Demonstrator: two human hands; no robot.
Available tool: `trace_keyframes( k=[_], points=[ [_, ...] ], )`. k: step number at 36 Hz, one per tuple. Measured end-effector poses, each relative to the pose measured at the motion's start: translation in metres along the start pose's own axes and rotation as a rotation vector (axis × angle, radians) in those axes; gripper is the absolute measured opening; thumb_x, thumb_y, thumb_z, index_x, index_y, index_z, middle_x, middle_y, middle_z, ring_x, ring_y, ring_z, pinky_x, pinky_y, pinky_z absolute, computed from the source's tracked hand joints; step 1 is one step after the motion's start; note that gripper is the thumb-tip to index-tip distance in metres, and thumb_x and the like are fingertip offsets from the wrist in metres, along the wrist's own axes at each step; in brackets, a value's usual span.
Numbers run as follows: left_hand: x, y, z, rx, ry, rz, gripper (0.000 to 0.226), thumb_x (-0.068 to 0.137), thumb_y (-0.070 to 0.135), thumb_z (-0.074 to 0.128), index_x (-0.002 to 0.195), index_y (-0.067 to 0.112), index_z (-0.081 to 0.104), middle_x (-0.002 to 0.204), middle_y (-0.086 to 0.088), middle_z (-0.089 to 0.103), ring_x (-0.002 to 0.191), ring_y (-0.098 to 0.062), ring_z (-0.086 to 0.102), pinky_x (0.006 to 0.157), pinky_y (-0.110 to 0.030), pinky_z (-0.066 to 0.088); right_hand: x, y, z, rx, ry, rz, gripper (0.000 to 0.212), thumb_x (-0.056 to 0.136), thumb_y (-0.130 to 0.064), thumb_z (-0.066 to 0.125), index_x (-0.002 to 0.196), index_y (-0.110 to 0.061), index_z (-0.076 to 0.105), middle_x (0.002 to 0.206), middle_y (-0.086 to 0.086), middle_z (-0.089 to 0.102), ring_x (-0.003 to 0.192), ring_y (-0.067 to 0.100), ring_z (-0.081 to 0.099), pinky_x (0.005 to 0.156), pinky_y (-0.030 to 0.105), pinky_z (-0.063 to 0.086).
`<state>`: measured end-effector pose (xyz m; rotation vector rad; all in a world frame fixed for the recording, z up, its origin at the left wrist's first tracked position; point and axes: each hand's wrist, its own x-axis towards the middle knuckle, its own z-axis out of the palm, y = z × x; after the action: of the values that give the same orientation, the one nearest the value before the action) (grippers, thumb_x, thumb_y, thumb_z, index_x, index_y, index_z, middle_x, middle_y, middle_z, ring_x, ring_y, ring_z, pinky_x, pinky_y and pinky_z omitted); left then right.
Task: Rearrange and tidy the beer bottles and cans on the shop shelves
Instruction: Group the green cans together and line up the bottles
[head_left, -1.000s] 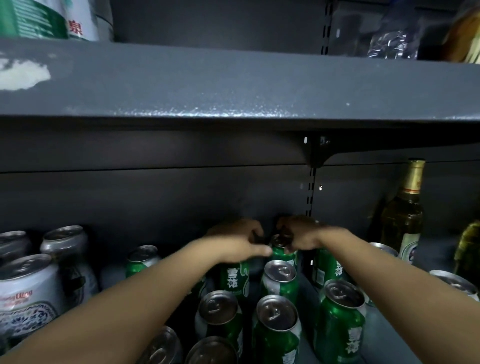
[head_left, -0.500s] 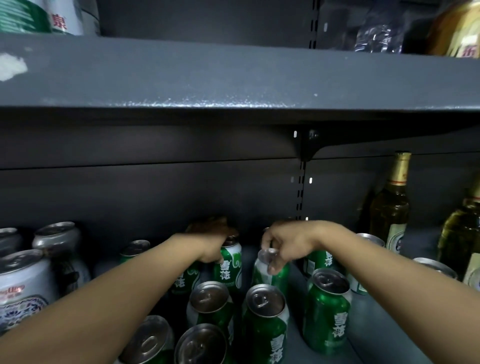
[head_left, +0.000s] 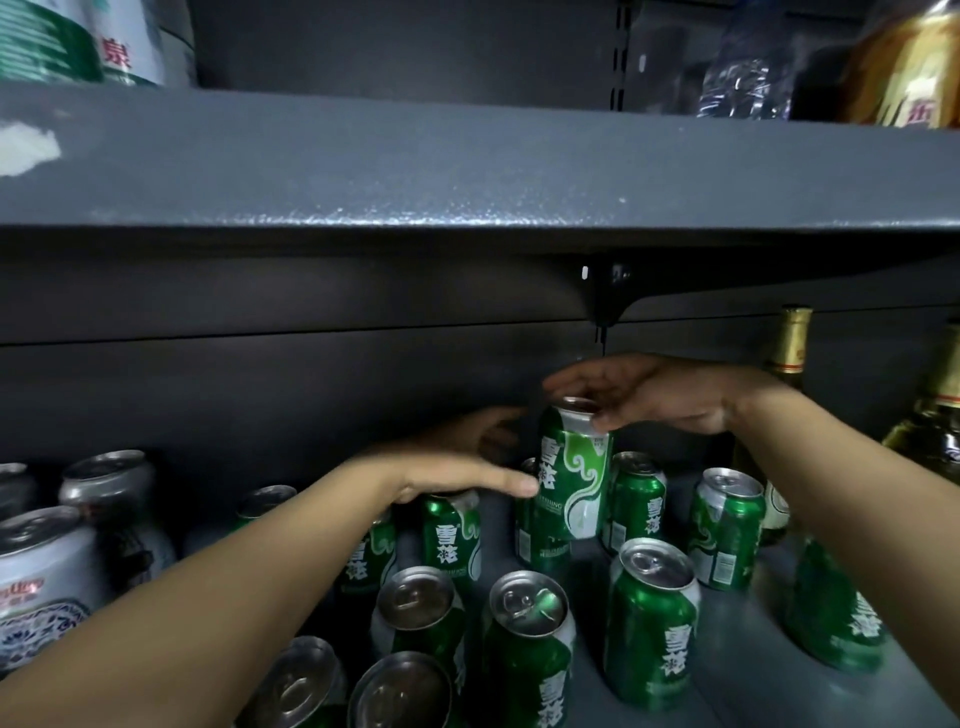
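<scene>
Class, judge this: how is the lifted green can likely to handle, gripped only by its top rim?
The lifted green can hangs slightly tilted from the right hand, so it may swing. Its glossy wall looks slippery. Unopened, it is probably heavy for its size.

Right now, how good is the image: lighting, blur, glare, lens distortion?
Head view: dim under the upper shelf, whose edge catches speckled glare; the back panel is near black. The left hand is motion-blurred; the right hand and its lifted green can are sharper. Wide-angle bending tilts the bottles at right.
</scene>
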<state>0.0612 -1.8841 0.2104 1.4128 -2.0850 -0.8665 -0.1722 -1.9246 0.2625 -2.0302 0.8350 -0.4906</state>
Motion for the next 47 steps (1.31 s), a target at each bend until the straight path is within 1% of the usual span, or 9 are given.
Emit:
trace_keyframes(
  k=[5,11,15,19,25,31,36,42,47],
  points=[
    [0.015,0.019,0.026,-0.103,-0.017,-0.031,0.093,0.081,0.035,0.073,0.151,0.024,0.014,0.152,0.007,0.029,0.139,-0.012,0.031,0.116,-0.033,0.025,0.012,-0.004,0.003,0.096,0.171,0.008,0.041,0.085,0.003,0.061,0.116,-0.024,0.056,0.113,-0.004,0.061,0.099,0.007,0.058,0.080,0.021,0.047],
    [0.041,0.024,0.031,-0.084,0.569,-0.013,0.085,0.058,0.035,0.089,0.127,0.019,0.042,0.126,0.000,0.057,0.115,-0.022,0.056,0.096,-0.038,0.049,0.027,-0.017,0.013,0.110,0.421,-0.031,0.050,0.087,-0.010,0.065,0.133,-0.022,0.048,0.131,-0.002,0.056,0.110,0.010,0.055,0.090,0.028,0.045],
    [0.051,0.029,0.037,-0.064,0.733,0.046,0.090,0.057,0.035,0.090,0.123,0.013,0.033,0.128,-0.009,0.051,0.115,-0.028,0.055,0.093,-0.043,0.049,0.035,-0.012,0.030,-0.006,0.488,-0.094,0.053,0.075,-0.023,0.081,0.123,-0.019,0.057,0.106,-0.010,0.064,0.092,0.003,0.063,0.070,0.018,0.050],
    [0.053,0.018,0.039,-0.058,0.590,0.038,0.089,0.060,0.036,0.088,0.124,0.013,0.031,0.131,-0.008,0.048,0.119,-0.027,0.052,0.097,-0.040,0.047,0.046,0.008,0.036,-0.012,0.623,-0.119,0.041,0.069,-0.017,0.086,0.102,-0.021,0.063,0.092,-0.009,0.068,0.086,0.006,0.065,0.071,0.015,0.050],
    [0.051,-0.006,0.034,0.429,0.128,-0.160,0.083,0.075,0.041,0.079,0.142,0.019,0.035,0.144,-0.003,0.045,0.128,-0.023,0.047,0.103,-0.033,0.041,0.046,0.033,0.023,0.149,0.623,-0.027,0.069,0.069,-0.004,0.083,0.129,-0.013,0.050,0.113,0.002,0.066,0.103,0.018,0.064,0.086,0.030,0.053],
    [0.069,-0.013,0.051,0.572,0.142,-0.260,0.084,0.065,0.068,0.072,0.132,0.024,0.048,0.133,0.000,0.055,0.117,-0.023,0.055,0.097,-0.039,0.047,0.037,0.048,0.014,0.261,0.557,0.001,0.058,0.075,0.003,0.075,0.127,-0.012,0.053,0.110,0.004,0.068,0.104,0.019,0.064,0.087,0.029,0.051],
    [0.077,-0.014,0.059,0.674,0.246,-0.314,0.078,0.062,0.069,0.073,0.123,0.023,0.057,0.122,0.002,0.062,0.111,-0.021,0.059,0.088,-0.032,0.047,0.030,0.053,0.014,0.339,0.525,-0.020,0.048,0.079,0.010,0.067,0.123,-0.005,0.056,0.116,0.013,0.067,0.107,0.023,0.064,0.091,0.032,0.053],
    [0.070,-0.012,0.060,0.819,0.302,-0.326,0.078,0.060,0.079,0.066,0.116,0.026,0.059,0.119,0.005,0.063,0.115,-0.019,0.056,0.104,-0.040,0.029,0.029,0.056,0.014,0.370,0.454,-0.021,0.053,0.081,0.010,0.064,0.130,-0.004,0.051,0.122,0.013,0.064,0.116,0.025,0.060,0.102,0.037,0.047],
    [0.064,-0.011,0.058,0.796,0.283,-0.333,0.082,0.059,0.080,0.065,0.118,0.024,0.057,0.122,0.004,0.061,0.118,-0.020,0.054,0.108,-0.042,0.024,0.034,0.053,0.018,0.447,0.383,-0.055,0.044,0.085,0.013,0.057,0.125,-0.005,0.052,0.113,0.007,0.066,0.101,0.014,0.064,0.080,0.019,0.055]
  ],
)
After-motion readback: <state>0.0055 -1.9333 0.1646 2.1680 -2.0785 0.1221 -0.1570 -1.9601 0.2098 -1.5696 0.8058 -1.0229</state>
